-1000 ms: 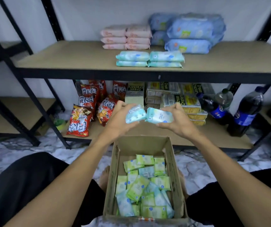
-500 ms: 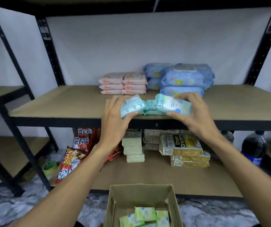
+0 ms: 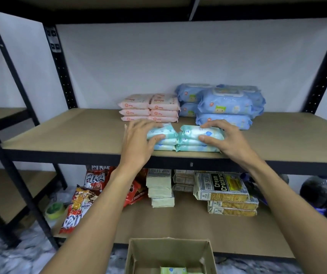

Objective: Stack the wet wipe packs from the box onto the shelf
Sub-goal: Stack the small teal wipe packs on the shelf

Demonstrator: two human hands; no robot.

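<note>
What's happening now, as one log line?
left hand: grips left teal pack | right hand: grips right teal pack | both packs: atop teal stacks, shelf front

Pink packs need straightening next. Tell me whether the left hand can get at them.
Likely yes: the left hand holds the top teal pack; the pink packs sit right behind it, nothing between.

Site: we class this as a shop stockroom or small store | Evidence: we note black metal racking (image 3: 59, 62) with board shelves (image 3: 69, 133), and goods kept in multiples: wipe packs (image 3: 186, 141), snack bags (image 3: 81, 202), cream cracker packets (image 3: 221, 186), drink bottles (image 3: 315, 190) | Also: an open carton (image 3: 168, 252) of stock stands on the floor (image 3: 10, 252).
</note>
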